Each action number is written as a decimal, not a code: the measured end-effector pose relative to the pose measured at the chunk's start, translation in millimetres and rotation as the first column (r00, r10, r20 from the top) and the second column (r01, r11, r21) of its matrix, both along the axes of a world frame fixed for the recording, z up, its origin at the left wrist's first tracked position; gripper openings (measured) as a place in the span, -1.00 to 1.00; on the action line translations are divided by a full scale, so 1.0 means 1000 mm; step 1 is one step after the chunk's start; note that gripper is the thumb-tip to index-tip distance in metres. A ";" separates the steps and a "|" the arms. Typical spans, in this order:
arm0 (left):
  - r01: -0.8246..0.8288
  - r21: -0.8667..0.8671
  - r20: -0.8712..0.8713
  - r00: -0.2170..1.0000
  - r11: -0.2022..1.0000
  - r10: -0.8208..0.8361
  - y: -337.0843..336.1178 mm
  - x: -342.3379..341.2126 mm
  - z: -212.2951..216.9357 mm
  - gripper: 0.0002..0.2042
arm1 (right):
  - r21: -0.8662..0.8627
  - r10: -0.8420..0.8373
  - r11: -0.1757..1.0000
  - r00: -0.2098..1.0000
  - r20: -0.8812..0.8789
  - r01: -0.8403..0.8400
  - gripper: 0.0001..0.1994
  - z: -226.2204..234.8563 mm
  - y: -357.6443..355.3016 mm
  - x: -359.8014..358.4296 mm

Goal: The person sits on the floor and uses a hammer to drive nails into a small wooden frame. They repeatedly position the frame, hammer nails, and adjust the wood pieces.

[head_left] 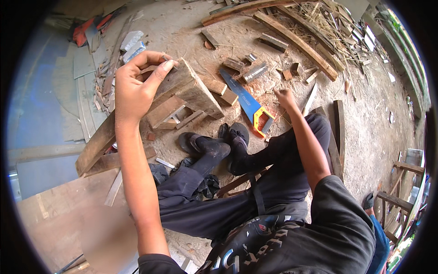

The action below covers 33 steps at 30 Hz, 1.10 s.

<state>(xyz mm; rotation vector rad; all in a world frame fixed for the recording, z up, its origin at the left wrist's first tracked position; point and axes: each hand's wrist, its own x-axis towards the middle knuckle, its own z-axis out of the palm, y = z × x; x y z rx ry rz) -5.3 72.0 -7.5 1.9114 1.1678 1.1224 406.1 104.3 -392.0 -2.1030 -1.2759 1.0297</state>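
My left hand [137, 82] is raised and closed around the upper end of a long rough wooden plank [182, 89], thumb pressed on its top edge. The plank slants down to the left over other boards on the dirt ground. My right hand [286, 98] reaches down toward the ground to the right of a hand saw [248, 106] with a blue blade and orange handle; it holds nothing, fingers loosely curled. My legs in dark trousers and black shoes [219, 141] stretch out between both arms.
Short wood offcuts [228, 93] and blocks lie around the saw. Long curved planks [296, 41] and dry straw sit at the top. A plywood sheet [59, 219] lies lower left, blue flooring [36, 100] at the left, and a wooden frame [401, 192] at the right.
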 end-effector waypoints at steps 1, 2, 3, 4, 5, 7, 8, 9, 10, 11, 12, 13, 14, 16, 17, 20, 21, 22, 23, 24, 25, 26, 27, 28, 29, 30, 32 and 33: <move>-0.003 -0.008 0.008 1.000 1.000 0.003 -0.001 -0.001 0.000 -0.90 | -0.053 0.024 0.998 0.995 0.102 -0.019 -0.50 -0.023 -0.016 0.002; 0.003 -0.018 0.018 1.000 1.000 -0.003 -0.001 0.000 0.001 -0.91 | -0.110 0.047 0.994 0.978 0.203 -0.025 -0.55 -0.046 -0.033 0.007; 0.009 -0.008 -0.011 1.000 1.000 -0.009 0.002 0.003 0.001 -0.91 | -0.244 0.154 0.966 0.951 0.267 -0.088 -0.59 -0.074 -0.046 0.018; 0.003 -0.019 -0.003 1.000 1.000 -0.003 0.001 0.002 0.000 -0.91 | -0.383 0.283 0.910 0.910 0.302 -0.156 -0.62 -0.082 -0.058 0.016; 0.001 -0.032 0.005 1.000 1.000 -0.001 0.001 0.002 -0.001 -0.91 | -0.440 0.290 0.885 0.918 0.270 -0.150 -0.63 -0.089 -0.064 0.015; -0.022 -0.040 -0.017 1.000 0.999 0.022 -0.003 0.000 0.002 -0.91 | -0.500 0.261 0.862 0.919 0.294 -0.085 -0.64 -0.084 -0.073 0.009; -0.023 -0.036 -0.005 1.000 0.999 0.023 -0.005 -0.003 0.002 -0.91 | -0.505 0.255 0.861 0.912 0.321 -0.063 -0.64 -0.075 -0.077 0.006; -0.016 -0.037 0.012 1.000 0.999 0.017 -0.006 -0.004 0.001 -0.90 | -0.566 0.216 0.824 0.909 0.356 0.026 -0.63 -0.071 -0.078 0.009; -0.012 -0.038 0.029 0.999 0.999 0.013 -0.006 -0.005 0.001 -0.90 | -0.556 0.182 0.830 0.925 0.335 0.038 -0.62 -0.067 -0.077 0.019; -0.025 -0.044 0.024 0.999 0.999 0.026 -0.007 -0.004 0.001 -0.90 | -0.518 0.121 0.854 0.944 0.308 0.059 -0.63 -0.063 -0.081 0.026; -0.023 -0.044 0.016 1.000 0.999 0.023 -0.005 -0.002 0.001 -0.90 | -0.474 0.055 0.876 0.960 0.276 0.086 -0.63 -0.060 -0.083 0.034; -0.023 -0.043 0.007 1.000 0.999 0.023 -0.004 -0.002 0.001 -0.90 | -0.338 -0.009 0.933 0.949 0.315 0.121 -0.67 -0.039 -0.088 0.031; -0.026 -0.042 -0.003 1.000 0.999 0.026 -0.004 -0.002 0.001 -0.90 | -0.212 -0.015 0.972 0.927 0.374 0.101 -0.68 -0.058 -0.092 0.038; 0.004 -0.041 0.015 1.000 0.999 -0.004 0.003 -0.003 0.001 -0.91 | -0.069 -0.026 0.995 0.885 0.465 0.065 -0.68 -0.099 -0.107 0.065; 0.004 -0.050 0.016 1.000 0.999 -0.003 0.004 -0.005 0.000 -0.91 | -0.059 -0.005 0.998 0.874 0.485 0.038 -0.67 -0.109 -0.110 0.070; -0.031 -0.039 -0.026 0.999 0.999 0.030 0.000 -0.010 0.001 -0.90 | -0.278 0.206 0.954 0.916 0.344 -0.110 -0.54 -0.104 -0.100 0.063; -0.036 -0.029 -0.037 0.999 0.999 0.035 0.001 -0.009 0.000 -0.89 | -0.407 0.339 0.892 0.886 0.318 -0.195 -0.51 -0.096 -0.101 0.051; -0.046 -0.018 -0.050 0.998 0.999 0.045 -0.001 -0.010 0.002 -0.89 | -0.516 0.473 0.806 0.839 0.269 -0.289 -0.48 -0.090 -0.101 0.039; -0.056 -0.028 -0.059 0.997 0.998 0.055 -0.003 -0.010 0.003 -0.89 | -0.630 0.651 0.643 0.744 0.152 -0.434 -0.46 -0.088 -0.101 0.027; -0.057 -0.030 -0.057 0.997 0.998 0.055 -0.003 -0.009 0.005 -0.89 | -0.710 0.786 0.447 0.618 0.021 -0.544 -0.44 -0.088 -0.099 0.023; -0.015 -0.039 -0.015 1.000 0.999 0.014 0.007 -0.005 0.003 -0.89 | -0.733 0.898 0.218 0.426 -0.108 -0.644 -0.49 -0.142 -0.111 0.052; 0.020 -0.048 0.011 1.000 0.999 -0.019 0.016 -0.002 -0.002 -0.89 | -0.806 0.829 0.321 0.560 -0.016 -0.498 -0.46 -0.172 -0.132 0.071; -0.015 -0.040 -0.017 1.000 0.999 0.014 0.008 -0.004 0.000 -0.89 | -0.879 0.789 0.265 0.613 -0.039 -0.396 -0.44 -0.161 -0.115 0.041; -0.047 -0.030 -0.034 0.998 0.998 0.046 -0.001 -0.008 0.002 -0.89 | -0.939 0.745 0.198 0.665 -0.041 -0.280 -0.41 -0.141 -0.104 0.014; -0.049 -0.027 -0.032 0.998 0.998 0.048 -0.002 -0.008 0.002 -0.89 | -0.917 0.738 0.317 0.670 0.078 -0.241 -0.36 -0.137 -0.114 0.007; -0.047 -0.026 -0.039 0.998 0.999 0.046 -0.001 -0.008 0.003 -0.89 | -0.878 0.712 0.435 0.673 0.198 -0.202 -0.32 -0.138 -0.126 0.004; -0.044 -0.019 -0.047 0.998 0.999 0.043 -0.001 -0.007 0.001 -0.89 | -0.842 0.643 0.513 0.724 0.248 -0.167 -0.08 -0.142 -0.124 0.007; -0.055 -0.032 -0.032 0.998 0.998 0.054 -0.003 -0.007 0.002 -0.90 | -0.827 0.719 0.502 0.653 0.237 -0.253 -0.14 -0.142 -0.125 0.002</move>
